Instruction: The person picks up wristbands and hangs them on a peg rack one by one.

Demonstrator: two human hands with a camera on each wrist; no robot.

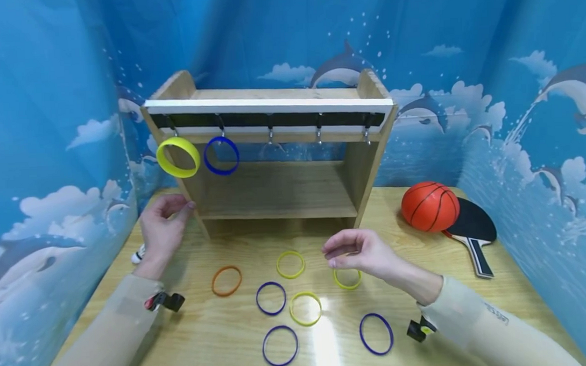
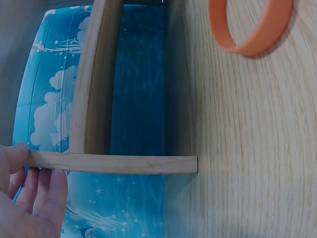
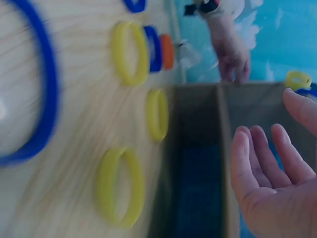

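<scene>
My left hand (image 1: 164,225) is at the left side of a wooden shelf (image 1: 279,191). In the left wrist view its thumb and fingers pinch the front edge of the shelf's side panel (image 2: 114,162). My right hand (image 1: 363,251) hovers in front of the shelf's right half, fingers loosely bent and thumb apart, holding nothing. A yellow ring (image 1: 175,173) and a blue ring (image 1: 222,171) hang from the two leftmost hooks of the shelf's rail. Below the right hand lies a yellow ring (image 1: 349,287), partly hidden by it.
On the table lie an orange ring (image 1: 223,295), two more yellow rings (image 1: 306,324) and three blue rings (image 1: 281,365). An orange ball (image 1: 430,206) sits by a table tennis paddle (image 1: 478,257) at right. Bare hooks (image 1: 319,133) line the rail's right part. A small white object (image 1: 138,256) is behind the left wrist.
</scene>
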